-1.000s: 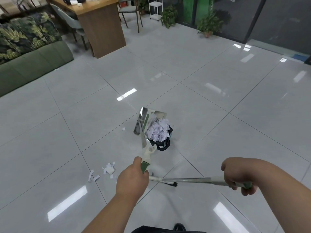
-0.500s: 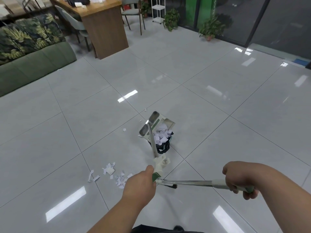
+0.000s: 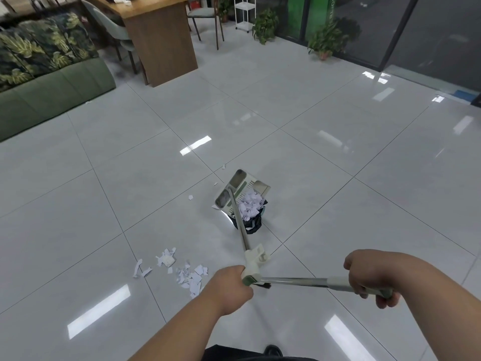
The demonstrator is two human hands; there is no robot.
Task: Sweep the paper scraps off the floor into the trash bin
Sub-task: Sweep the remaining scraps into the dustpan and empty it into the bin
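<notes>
My left hand grips the dustpan by its handle, pan tipped over, perhaps touching, the trash bin at frame centre (paper heaped inside). My right hand curls round the broom handle, lower right. Loose paper scraps lie lower-left of centre.

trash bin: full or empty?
Full. White paper scraps are heaped above the rim of the black-lined trash bin, and the dustpan is tilted over it.
</notes>
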